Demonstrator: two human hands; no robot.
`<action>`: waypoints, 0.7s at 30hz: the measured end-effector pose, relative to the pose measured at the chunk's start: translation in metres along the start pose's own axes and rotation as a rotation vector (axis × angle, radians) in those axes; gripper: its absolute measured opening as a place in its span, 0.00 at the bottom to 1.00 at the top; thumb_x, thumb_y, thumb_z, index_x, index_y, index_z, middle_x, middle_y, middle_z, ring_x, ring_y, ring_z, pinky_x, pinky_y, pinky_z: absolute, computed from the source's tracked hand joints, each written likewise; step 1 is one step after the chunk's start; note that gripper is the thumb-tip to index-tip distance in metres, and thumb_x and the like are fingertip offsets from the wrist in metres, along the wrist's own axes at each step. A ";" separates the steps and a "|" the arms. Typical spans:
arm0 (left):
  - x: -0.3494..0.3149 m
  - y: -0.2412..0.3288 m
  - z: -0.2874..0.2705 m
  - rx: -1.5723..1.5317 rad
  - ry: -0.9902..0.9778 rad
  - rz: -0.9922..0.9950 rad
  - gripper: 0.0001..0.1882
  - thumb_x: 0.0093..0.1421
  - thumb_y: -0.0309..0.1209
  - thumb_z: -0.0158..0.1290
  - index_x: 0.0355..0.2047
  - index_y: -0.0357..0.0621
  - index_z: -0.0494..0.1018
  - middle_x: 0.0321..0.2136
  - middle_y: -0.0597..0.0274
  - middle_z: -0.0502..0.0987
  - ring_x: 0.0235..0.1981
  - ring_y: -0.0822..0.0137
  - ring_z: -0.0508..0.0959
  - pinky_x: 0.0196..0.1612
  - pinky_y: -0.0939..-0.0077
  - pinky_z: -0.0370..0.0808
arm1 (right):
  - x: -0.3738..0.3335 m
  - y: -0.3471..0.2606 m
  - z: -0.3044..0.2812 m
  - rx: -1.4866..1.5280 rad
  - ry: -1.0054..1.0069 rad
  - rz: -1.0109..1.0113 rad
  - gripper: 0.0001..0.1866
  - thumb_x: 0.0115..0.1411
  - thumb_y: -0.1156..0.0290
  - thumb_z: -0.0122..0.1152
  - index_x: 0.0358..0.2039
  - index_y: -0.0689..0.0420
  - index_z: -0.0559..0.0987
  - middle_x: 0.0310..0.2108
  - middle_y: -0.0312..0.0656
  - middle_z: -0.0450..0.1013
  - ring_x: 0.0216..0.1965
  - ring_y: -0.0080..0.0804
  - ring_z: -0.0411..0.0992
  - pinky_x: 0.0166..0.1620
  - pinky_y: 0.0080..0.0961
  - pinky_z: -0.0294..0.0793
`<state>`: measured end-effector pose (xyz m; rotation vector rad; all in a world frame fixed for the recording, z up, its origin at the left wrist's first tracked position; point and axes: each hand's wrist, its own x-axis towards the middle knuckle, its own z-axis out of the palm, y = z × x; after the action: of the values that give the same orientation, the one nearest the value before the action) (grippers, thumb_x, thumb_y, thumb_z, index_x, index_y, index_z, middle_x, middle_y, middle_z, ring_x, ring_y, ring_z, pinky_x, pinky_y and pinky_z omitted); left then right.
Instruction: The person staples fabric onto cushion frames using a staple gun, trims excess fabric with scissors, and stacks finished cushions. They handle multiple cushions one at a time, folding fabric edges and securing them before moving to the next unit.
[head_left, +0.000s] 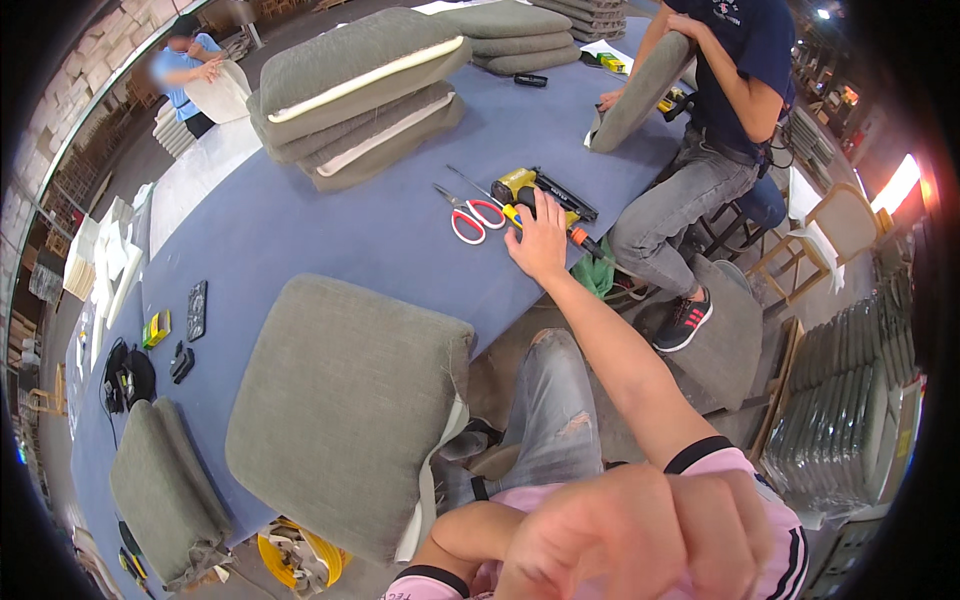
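Over at one o'clock from the grey seat cushion [345, 420], the person's right hand [540, 240] stretches across the blue table [330, 235] and lies on the yellow and black staple gun [530, 190], fingers spread flat over its handle rather than closed round it. Red-handled scissors [470, 215] rest just beside, at nine o'clock from that hand, blades pointing away toward eleven. The left hand [640, 535] is raised close to the camera, blurred; its fingers look curled in, but I cannot tell whether they hold anything.

From where I stand the risk looks like this: the hand is at full reach and its grip on the gun is not yet closed, so a hasty pull could drag the tool over the table edge, which sits right at five o'clock from it, or catch the scissors. The cushion overhangs the near edge and might tip down if bumped by a knee.

More cushions are stacked [360, 85] at the far side. A seated co-worker [720, 130] at two o'clock props another cushion upright, and another person [190, 70] works at eleven o'clock among stacks of pale panels.
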<state>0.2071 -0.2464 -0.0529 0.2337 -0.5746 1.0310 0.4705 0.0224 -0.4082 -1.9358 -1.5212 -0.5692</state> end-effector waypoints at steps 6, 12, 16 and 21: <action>0.002 -0.023 -0.053 0.034 -0.322 0.369 0.10 0.81 0.41 0.53 0.46 0.54 0.80 0.37 0.48 0.82 0.39 0.56 0.80 0.40 0.67 0.79 | 0.007 -0.015 0.008 0.018 0.014 -0.009 0.28 0.59 0.60 0.71 0.59 0.59 0.84 0.73 0.62 0.67 0.75 0.62 0.62 0.78 0.58 0.59; -0.036 -0.002 0.003 0.019 0.016 0.197 0.17 0.81 0.48 0.52 0.47 0.59 0.89 0.44 0.31 0.82 0.41 0.50 0.81 0.43 0.62 0.81 | 0.002 -0.003 0.005 -0.005 -0.010 -0.016 0.28 0.59 0.60 0.70 0.59 0.58 0.82 0.75 0.61 0.65 0.76 0.62 0.61 0.78 0.58 0.58; -0.020 -0.026 -0.022 -0.021 -0.241 0.368 0.20 0.80 0.51 0.52 0.52 0.56 0.88 0.45 0.26 0.81 0.42 0.45 0.82 0.44 0.57 0.80 | 0.005 -0.013 0.002 -0.004 -0.018 -0.029 0.27 0.61 0.60 0.69 0.59 0.59 0.82 0.75 0.61 0.65 0.76 0.61 0.60 0.79 0.57 0.57; -0.033 -0.015 -0.020 -0.023 -0.116 0.210 0.22 0.80 0.47 0.51 0.52 0.43 0.86 0.46 0.27 0.81 0.43 0.42 0.82 0.45 0.55 0.80 | 0.005 -0.014 0.004 0.003 -0.026 -0.023 0.27 0.62 0.60 0.68 0.59 0.60 0.83 0.75 0.60 0.65 0.77 0.61 0.60 0.79 0.57 0.57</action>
<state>0.2145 -0.2698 -0.0862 0.2168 -0.7274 1.2189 0.4583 0.0305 -0.4050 -1.9324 -1.5613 -0.5535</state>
